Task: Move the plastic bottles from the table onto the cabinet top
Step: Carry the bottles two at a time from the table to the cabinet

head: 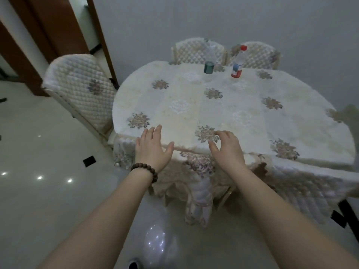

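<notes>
Two plastic bottles stand upright at the far side of a round table [242,117] with a flowered cream cloth. One is a clear bottle with a dark green label [209,61]; to its right stands a bottle with a red cap and red label [238,63]. My left hand [153,148], with a bead bracelet on the wrist, is held out with spread fingers over the table's near edge. My right hand [226,146] hovers beside it with loosely bent fingers. Both hands hold nothing and are far from the bottles. No cabinet is in view.
Quilted chairs surround the table: one at the left [81,88], two behind the bottles [198,50] [258,55]. A brown door frame [50,26] stands at the upper left. Glossy tiled floor [48,152] lies to the left and below.
</notes>
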Demonstrator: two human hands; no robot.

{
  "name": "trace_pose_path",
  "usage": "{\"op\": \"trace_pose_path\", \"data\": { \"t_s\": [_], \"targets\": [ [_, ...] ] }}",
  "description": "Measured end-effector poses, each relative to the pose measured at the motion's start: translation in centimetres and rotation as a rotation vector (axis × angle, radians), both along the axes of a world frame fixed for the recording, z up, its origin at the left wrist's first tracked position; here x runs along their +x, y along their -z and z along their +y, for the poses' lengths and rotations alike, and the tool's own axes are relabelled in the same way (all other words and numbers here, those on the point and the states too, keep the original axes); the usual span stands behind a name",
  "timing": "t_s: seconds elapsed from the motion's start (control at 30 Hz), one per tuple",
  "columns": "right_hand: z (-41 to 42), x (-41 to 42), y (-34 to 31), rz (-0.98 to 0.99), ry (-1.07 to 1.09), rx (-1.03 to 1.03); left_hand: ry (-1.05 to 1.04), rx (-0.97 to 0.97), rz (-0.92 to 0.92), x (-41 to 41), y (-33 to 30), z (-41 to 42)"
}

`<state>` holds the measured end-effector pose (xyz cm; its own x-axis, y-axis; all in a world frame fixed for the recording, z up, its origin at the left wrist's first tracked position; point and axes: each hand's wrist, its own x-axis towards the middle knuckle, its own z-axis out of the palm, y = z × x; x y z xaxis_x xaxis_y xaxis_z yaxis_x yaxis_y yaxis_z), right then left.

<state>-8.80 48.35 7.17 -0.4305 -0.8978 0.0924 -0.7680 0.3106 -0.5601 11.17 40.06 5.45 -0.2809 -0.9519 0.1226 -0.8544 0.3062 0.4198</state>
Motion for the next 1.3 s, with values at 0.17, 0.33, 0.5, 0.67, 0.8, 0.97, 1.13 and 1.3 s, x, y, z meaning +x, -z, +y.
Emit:
{"op": "trace_pose_path", "data": {
  "t_s": [0.17, 0.33, 0.5, 0.67, 0.8, 0.97, 1.13, 1.3],
  "targets": [
    [-8.1, 4.4, 0.9, 0.019, -0.068, -0.011, -0.084, -0.039, -0.002, 4.9, 0.2, -7.0],
    [-17.5, 9.6, 2.2, -0.023, -0.018, -0.034, -0.046, -0.038, 0.018, 10.4, 1.8, -16.8],
    [-25.8, 14.6, 3.1, -0.030, 0.118, -0.015, 0.061, -0.047, -0.037, 15.8, 2.9, -27.7],
    [-29.9, 16.1, 2.9, -0.040, 0.252, 0.017, 0.190, -0.040, -0.035, 15.9, 2.5, -35.0],
    [-31.2, 14.6, 2.5, -0.033, 0.378, 0.033, 0.315, -0.025, -0.043, 12.9, 2.1, -38.5],
    [-32.8, 11.0, 2.4, -0.018, 0.517, 0.028, 0.445, -0.009, -0.036, 7.7, 2.4, -42.5],
    [-35.3, 6.5, 2.9, -0.025, 0.640, 0.002, 0.549, -0.044, -0.070, 1.7, 2.7, -46.4],
    [-38.0, 1.5, 2.8, -0.056, 0.733, -0.005, 0.630, -0.047, -0.086, -4.9, 2.0, -50.4]
  ]
}}
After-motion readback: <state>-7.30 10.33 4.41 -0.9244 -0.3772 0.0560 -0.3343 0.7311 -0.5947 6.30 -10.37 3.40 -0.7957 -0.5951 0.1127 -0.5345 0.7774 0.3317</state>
